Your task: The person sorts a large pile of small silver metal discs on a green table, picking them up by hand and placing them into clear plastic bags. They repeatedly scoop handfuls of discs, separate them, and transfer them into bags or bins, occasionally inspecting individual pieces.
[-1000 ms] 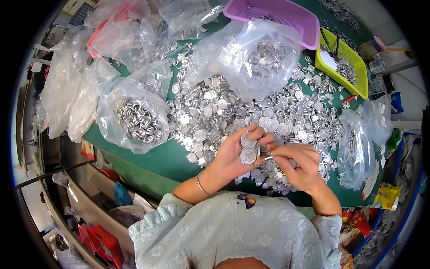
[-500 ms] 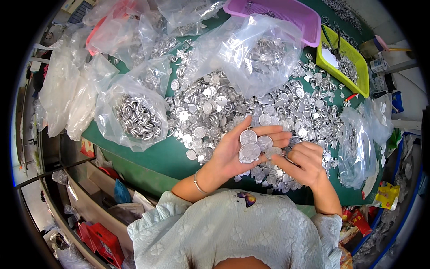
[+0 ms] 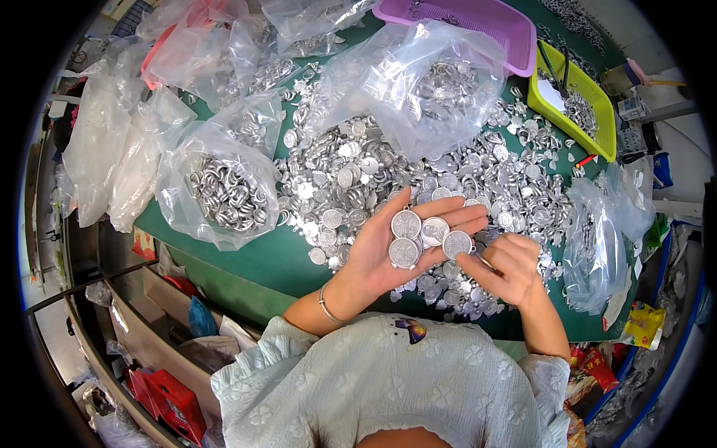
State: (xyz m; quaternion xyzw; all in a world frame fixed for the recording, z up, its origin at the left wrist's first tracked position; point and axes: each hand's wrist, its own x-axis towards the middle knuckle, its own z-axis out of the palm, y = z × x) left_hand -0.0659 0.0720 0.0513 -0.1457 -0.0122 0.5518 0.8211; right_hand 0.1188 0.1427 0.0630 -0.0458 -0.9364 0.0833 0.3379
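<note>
My left hand (image 3: pixel 374 256) is palm up over the heap, fingers stretched to the right. Several round silver coin-shaped pendants (image 3: pixel 404 252) lie on its palm, small loops showing on some. Just right of them, another coin-shaped pendant (image 3: pixel 457 243) rests at the left fingers, its edge gripped by my right hand (image 3: pixel 509 270). The right fingers are curled, with thumb and forefinger toward that pendant. Beneath and beyond both hands spreads a heap of small silver metal pieces (image 3: pixel 347 178), round, scalloped and ring-like.
Clear plastic bags of metal pieces (image 3: pixel 237 160) stand left and beyond the heap. A purple basket (image 3: pixel 515 37) and a yellow-green basket (image 3: pixel 606 123) sit at the far right. The green table (image 3: pixel 216 269) has its near edge by my body; open drawers (image 3: pixel 149 313) are at the left.
The pendants on my left palm have shifted and lie more spread out, with different faces showing. The pendant at my right fingertips now lies flatter to view. Both hands stay in nearly the same place.
</note>
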